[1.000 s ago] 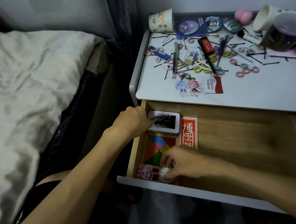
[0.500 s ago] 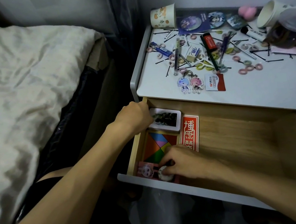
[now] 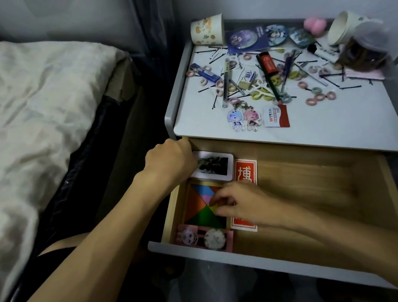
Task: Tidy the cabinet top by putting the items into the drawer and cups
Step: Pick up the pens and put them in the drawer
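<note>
1. Reaching into the open drawer [image 3: 313,199], both bare hands work over its left side.
2. The left hand [image 3: 171,162] is curled at the back left corner, knuckles up, lying on a white-bordered box [image 3: 218,167]. Its fingertips are hidden, so I cannot tell whether it grips the box.
3. The right hand [image 3: 240,203] is over the tangram puzzle [image 3: 200,209], its fingers loosely bent, with the tips at the coloured pieces and nothing seen in them.
4. A red card pack [image 3: 246,172] lies just right of the tangram, partly under that hand. A pink card [image 3: 191,236] bearing a round white disc [image 3: 214,237] sits in the front left corner.
5. The cabinet top [image 3: 317,132] carries scattered hairpins [image 3: 212,88], hair rings [image 3: 320,97], a blue lighter [image 3: 204,72], a red lighter [image 3: 268,61] and two figure keychains [image 3: 243,119].
6. One paper cup [image 3: 207,31] stands upright at the back left. Another cup [image 3: 343,27] lies tipped at the back right.
</note>
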`<state>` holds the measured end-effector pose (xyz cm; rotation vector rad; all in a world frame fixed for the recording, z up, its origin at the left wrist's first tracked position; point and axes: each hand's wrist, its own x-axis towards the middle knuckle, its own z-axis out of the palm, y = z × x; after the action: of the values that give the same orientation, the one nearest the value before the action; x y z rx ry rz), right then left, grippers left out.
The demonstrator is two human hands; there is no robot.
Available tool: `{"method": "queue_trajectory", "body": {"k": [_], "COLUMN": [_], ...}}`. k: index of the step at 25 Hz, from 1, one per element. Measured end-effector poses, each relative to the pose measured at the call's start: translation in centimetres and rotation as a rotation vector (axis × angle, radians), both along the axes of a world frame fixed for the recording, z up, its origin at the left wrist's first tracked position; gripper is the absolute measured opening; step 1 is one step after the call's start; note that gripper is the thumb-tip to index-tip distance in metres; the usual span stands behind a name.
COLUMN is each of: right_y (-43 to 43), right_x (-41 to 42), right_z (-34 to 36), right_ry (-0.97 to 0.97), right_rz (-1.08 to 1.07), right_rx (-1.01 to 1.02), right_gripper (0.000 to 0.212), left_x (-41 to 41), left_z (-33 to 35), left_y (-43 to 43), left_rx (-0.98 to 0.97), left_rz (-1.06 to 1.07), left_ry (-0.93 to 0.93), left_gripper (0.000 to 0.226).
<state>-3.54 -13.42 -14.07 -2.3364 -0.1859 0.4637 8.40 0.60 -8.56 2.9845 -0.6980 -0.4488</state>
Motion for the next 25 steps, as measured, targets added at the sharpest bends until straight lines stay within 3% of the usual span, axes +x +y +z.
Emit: {"method": "queue_trajectory", "body": {"k": [3, 6, 10, 16, 21, 25], "right_y": [-2.4, -5.5, -10.6, -14.5, -15.6, -16.2], "right_x": [1.2, 2.4, 4.4, 5.4, 7.5, 11.3], "right_z": [2.3, 5.0, 7.1, 6.2, 7.0, 8.0], "right_ry": [-0.052, -0.134, -0.359, -0.279, -0.424, -0.454], "right_rz": [-0.147, -0.286, -0.475, -0.462, -0.573, -0.552], "right_rx": [0.022, 0.047, -0.12, -0.292, -0.252, -0.4], "right_gripper": [0.019, 0.015, 0.019, 0.027, 0.012, 0.015], "left_x": [-0.1, -0.4, -0.2, 2.9, 7.3, 9.5], "left_z": [0.6, 1.9, 3.1, 5.1, 4.0, 3.4], "left_y": [-0.6, -2.1, -4.2, -6.4, -12.2, -15.4], "left_rx": [0.009, -0.162, -0.481, -0.657, -0.48, -0.243], "left_rz": [-0.011, 0.008, -0.014, 0.03, 0.074, -0.019], "left_ry": [-0.157, -0.209, -0.104, 0.038, -0.091, -0.197], "left_gripper": [0.021, 0.021, 0.022, 0.021, 0.033, 0.036]}}
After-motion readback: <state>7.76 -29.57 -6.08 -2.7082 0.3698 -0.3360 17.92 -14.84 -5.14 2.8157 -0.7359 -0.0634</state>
